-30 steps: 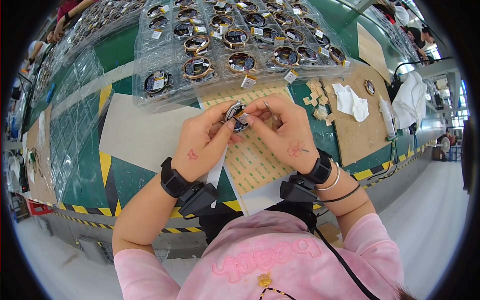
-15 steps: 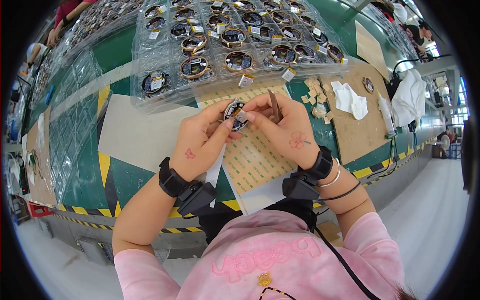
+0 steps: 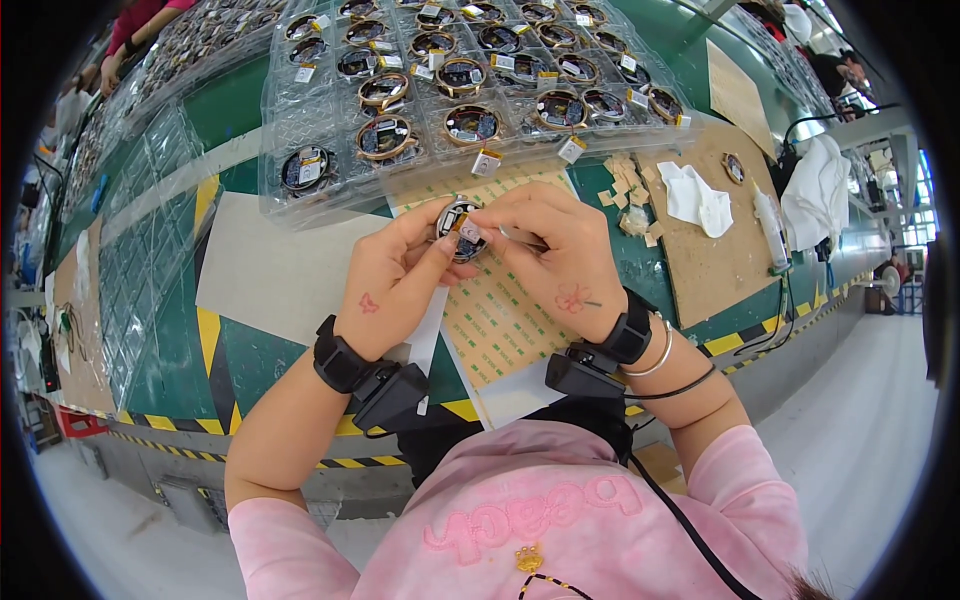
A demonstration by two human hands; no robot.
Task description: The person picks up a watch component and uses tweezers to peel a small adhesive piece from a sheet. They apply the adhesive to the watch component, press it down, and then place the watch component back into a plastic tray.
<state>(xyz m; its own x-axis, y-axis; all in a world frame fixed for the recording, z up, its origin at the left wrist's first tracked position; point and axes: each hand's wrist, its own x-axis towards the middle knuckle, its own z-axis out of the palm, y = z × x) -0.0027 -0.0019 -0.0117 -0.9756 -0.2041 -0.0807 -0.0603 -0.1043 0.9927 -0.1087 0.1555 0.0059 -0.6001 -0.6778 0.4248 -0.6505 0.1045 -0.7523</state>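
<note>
A round silver watch case [image 3: 446,222] with its circuitry exposed is held between the fingers and thumb of my left hand [image 3: 385,290]. Inside the case shows a small silver battery [image 3: 470,233] with a yellow strip. My right hand [image 3: 575,265] has its fingertips at the right side of the case, by the battery. Tweezers [image 3: 524,239] are tucked in that same hand, partly hidden by the fingers. Below both hands lies a tan sheet of adhesive stickers [image 3: 510,325] with green print.
Beyond my hands, a clear plastic tray [image 3: 345,190] carries several open watch cases with batteries. To the right, a brown board [image 3: 690,270] bears a white cloth [image 3: 695,198], a white bottle [image 3: 771,232] and a loose watch part [image 3: 734,167]. Grey card [image 3: 270,260] lies left.
The tweezers have swung from upright to nearly level in my right hand. My right hand has shifted slightly left, and the watch case now faces up more fully.
</note>
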